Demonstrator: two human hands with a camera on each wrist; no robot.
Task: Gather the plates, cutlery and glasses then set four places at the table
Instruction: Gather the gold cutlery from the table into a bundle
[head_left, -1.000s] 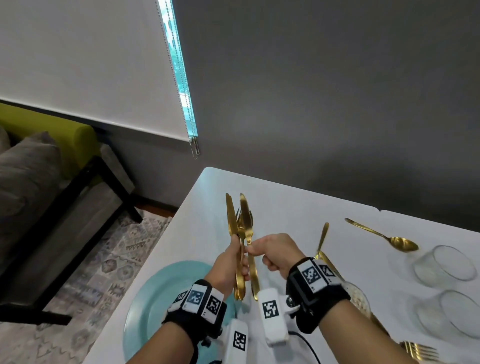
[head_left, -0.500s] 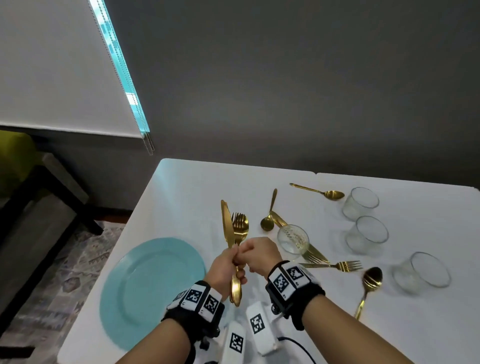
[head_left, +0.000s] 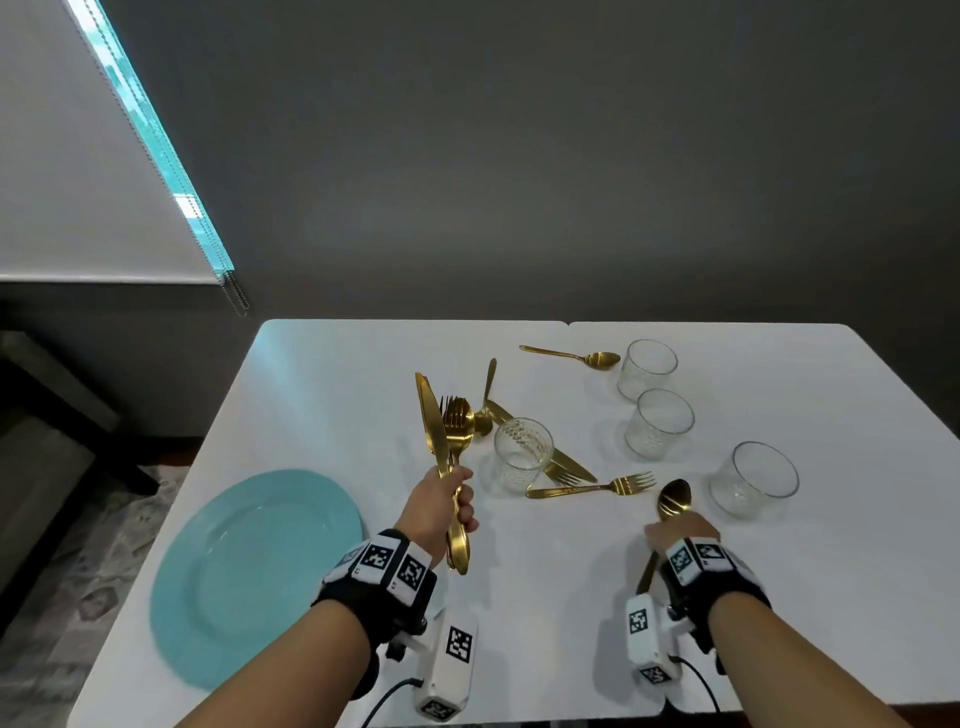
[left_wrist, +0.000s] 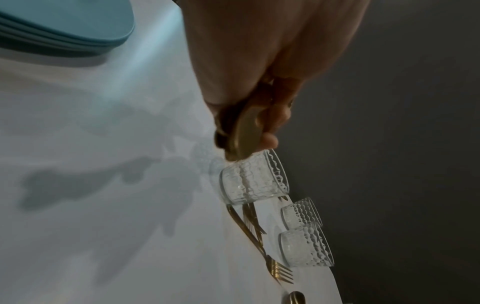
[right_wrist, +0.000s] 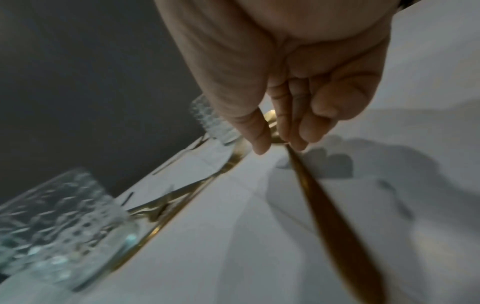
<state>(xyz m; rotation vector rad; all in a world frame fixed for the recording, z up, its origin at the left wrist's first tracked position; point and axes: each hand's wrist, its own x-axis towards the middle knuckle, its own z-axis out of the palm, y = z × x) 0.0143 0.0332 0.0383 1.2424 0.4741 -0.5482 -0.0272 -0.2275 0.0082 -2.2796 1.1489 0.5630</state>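
Note:
My left hand (head_left: 460, 499) grips a bundle of gold cutlery (head_left: 447, 431), a knife, a fork and a spoon, held upright above the white table (head_left: 322, 395). In the left wrist view the bundle's handles (left_wrist: 244, 133) stick out below my curled fingers. My right hand (head_left: 670, 527) pinches a gold spoon (head_left: 674, 499) at its neck, near the front right. The spoon's handle (right_wrist: 324, 195) runs back under my wrist between thumb and fingertips. Whether that spoon is off the table I cannot tell. A stack of teal plates (head_left: 249, 571) lies at the front left.
Several patterned glasses stand on the table: one in the middle (head_left: 522, 454), two at the back right (head_left: 647, 369) (head_left: 660, 423), one beside my right hand (head_left: 753, 486). A fork (head_left: 592, 487), a knife (head_left: 571, 465) and two spoons (head_left: 571, 356) (head_left: 488, 395) lie loose. A dark wall stands behind.
My right hand has let go of the bundle and moved right, down to the spoon by the front right glass. My left hand still holds the bundle. The head view has swung right.

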